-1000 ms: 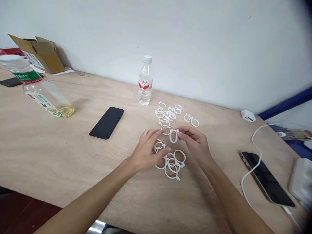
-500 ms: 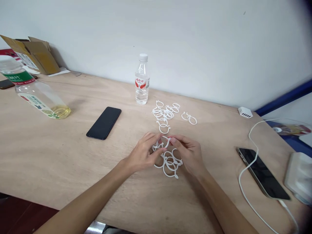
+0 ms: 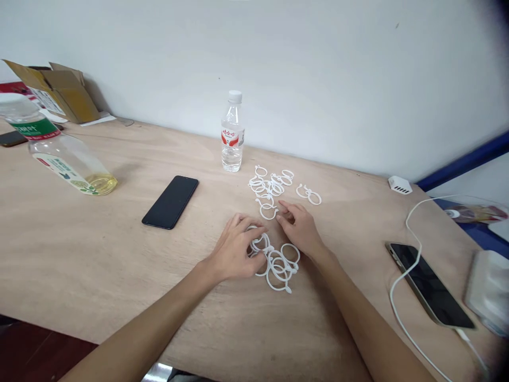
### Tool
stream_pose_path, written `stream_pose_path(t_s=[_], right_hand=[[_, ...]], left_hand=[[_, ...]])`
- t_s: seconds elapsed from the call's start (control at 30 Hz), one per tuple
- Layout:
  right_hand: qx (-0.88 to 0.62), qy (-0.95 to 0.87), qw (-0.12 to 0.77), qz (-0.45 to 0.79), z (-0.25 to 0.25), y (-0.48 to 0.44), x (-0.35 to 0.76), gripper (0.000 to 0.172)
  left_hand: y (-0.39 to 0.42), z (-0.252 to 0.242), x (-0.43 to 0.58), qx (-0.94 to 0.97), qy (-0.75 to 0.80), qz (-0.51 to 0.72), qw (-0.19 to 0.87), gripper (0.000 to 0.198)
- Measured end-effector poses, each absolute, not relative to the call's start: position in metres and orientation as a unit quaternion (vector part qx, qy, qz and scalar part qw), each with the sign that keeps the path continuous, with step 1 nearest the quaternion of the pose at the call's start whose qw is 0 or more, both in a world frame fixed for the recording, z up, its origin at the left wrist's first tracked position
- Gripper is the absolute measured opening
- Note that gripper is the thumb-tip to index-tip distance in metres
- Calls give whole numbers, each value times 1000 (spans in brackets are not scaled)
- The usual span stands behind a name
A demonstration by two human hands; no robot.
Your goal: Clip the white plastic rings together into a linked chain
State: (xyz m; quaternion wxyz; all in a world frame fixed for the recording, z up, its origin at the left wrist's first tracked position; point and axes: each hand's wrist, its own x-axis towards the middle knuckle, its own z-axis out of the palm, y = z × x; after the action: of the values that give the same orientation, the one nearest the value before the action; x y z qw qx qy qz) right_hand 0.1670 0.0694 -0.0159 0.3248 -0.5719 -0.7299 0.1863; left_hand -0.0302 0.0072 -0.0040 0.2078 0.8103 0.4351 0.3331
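Several white plastic curtain rings (image 3: pixel 279 269) lie in a near pile, most of them overlapping. My left hand (image 3: pixel 238 246) rests at this pile's left side, thumb and fingers apart around some of the rings; its fingers partly cover them. Beyond is a second group of white rings (image 3: pixel 274 185); some in it stand open with a gap. My right hand (image 3: pixel 300 228) is just right of that group's nearest open ring (image 3: pixel 269 212), with fingers parted and no ring visible in them. Two linked rings (image 3: pixel 309 194) lie apart at the right.
A clear water bottle (image 3: pixel 233 135) stands behind the rings. A black phone (image 3: pixel 170 201) lies left of my hands, near a tilted-looking bottle of yellow drink (image 3: pixel 75 159). A cardboard box (image 3: pixel 71 95) sits far left. At right are a charging phone (image 3: pixel 429 284), its white cable (image 3: pixel 392 297) and a white plug block (image 3: pixel 400 184).
The ring held between both hands has been let go over the near pile. My right hand has moved forward toward the far group; my left hand has stayed by the near pile.
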Motion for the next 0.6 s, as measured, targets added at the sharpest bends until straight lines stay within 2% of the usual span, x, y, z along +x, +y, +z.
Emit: stream_pose_path(t_s=[0.1,0.23,0.43,0.6], right_hand=[[-547,-762,304,170,-19,74,168,29],[-528,-754,337,195,-15,63,170,20],[-500,-717,379,305,6,32,166,15],[-493,-651,417,399,19,19,157,19]], left_hand=[[6,-2,-30,812,440,327,202,39],[6,1,-29,786,453,367,209,30],[9,-4,-28,726,467,443,241,55],[9,-8,-29,701,422,487,305,37]])
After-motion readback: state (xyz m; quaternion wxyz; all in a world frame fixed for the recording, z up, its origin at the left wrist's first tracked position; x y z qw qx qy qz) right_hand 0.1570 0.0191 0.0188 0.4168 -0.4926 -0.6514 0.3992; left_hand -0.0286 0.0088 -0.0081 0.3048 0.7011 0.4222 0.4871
